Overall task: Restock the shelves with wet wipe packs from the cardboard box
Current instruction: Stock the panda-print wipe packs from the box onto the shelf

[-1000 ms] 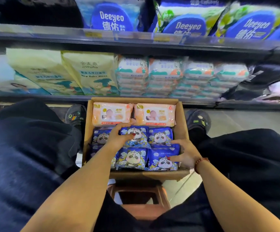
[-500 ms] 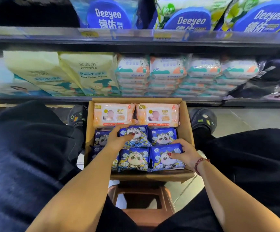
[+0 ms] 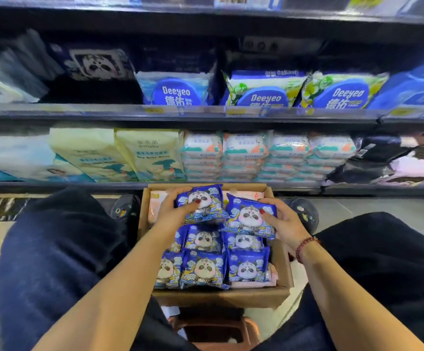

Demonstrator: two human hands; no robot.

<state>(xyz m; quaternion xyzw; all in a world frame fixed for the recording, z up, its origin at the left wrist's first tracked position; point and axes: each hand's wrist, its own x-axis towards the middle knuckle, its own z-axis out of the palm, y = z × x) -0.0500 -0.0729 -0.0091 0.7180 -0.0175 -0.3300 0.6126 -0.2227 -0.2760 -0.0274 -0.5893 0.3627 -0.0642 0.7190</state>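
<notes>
An open cardboard box (image 3: pixel 285 292) sits between my knees, filled with blue panda wet wipe packs (image 3: pixel 203 269) and pink packs (image 3: pixel 155 206) at its far end. My left hand (image 3: pixel 173 211) grips one blue panda pack (image 3: pixel 202 201), lifted above the box. My right hand (image 3: pixel 282 221) grips a second blue panda pack (image 3: pixel 249 216) beside it, also lifted. The shelves (image 3: pixel 206 114) stand just beyond the box.
The lower shelf holds yellow baby wipe bags (image 3: pixel 150 155) and stacked white-and-teal packs (image 3: pixel 266 155). The middle shelf holds Deeyeo packs (image 3: pixel 264 89) and a dark panda pack (image 3: pixel 97 63) at the left. A brown stool (image 3: pixel 218 330) stands under the box. My dark-trousered legs flank it.
Both hands have each lifted a blue panda pack out of the box. My head has tilted up, bringing a higher shelf into view.
</notes>
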